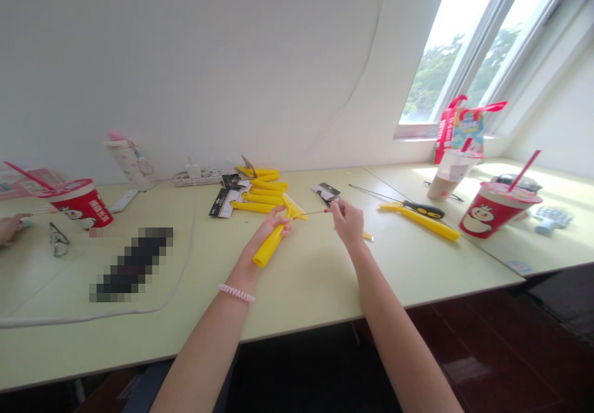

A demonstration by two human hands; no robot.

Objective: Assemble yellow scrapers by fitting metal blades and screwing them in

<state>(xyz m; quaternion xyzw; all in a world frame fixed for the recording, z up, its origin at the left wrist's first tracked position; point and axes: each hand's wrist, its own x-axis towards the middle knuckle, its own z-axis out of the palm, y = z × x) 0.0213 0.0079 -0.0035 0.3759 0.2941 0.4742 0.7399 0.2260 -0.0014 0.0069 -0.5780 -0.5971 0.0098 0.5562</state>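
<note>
My left hand point(273, 226) is closed round a yellow scraper point(269, 249), its hollow handle end toward me and its wide head pointing away. In my closed right hand point(348, 218) is a small screwdriver point(320, 212) with a thin shaft and a bit of red showing. The shaft points left at the scraper's head; whether its tip touches a screw is too small to tell. Behind my left hand lie several more yellow scrapers point(262, 196) with black and white cards point(221, 203). Past my right hand lies another card point(327, 191). A small yellow piece point(368, 237) is partly hidden by my right wrist.
On the right lie another yellow scraper point(427, 222) and a black-handled screwdriver point(422, 209), near a red cup point(487, 212) and a clear cup point(455, 175). Leftward are a red cup point(83, 206), a bottle point(130, 162), a white cable point(179, 277) and another person's hand point(12, 229).
</note>
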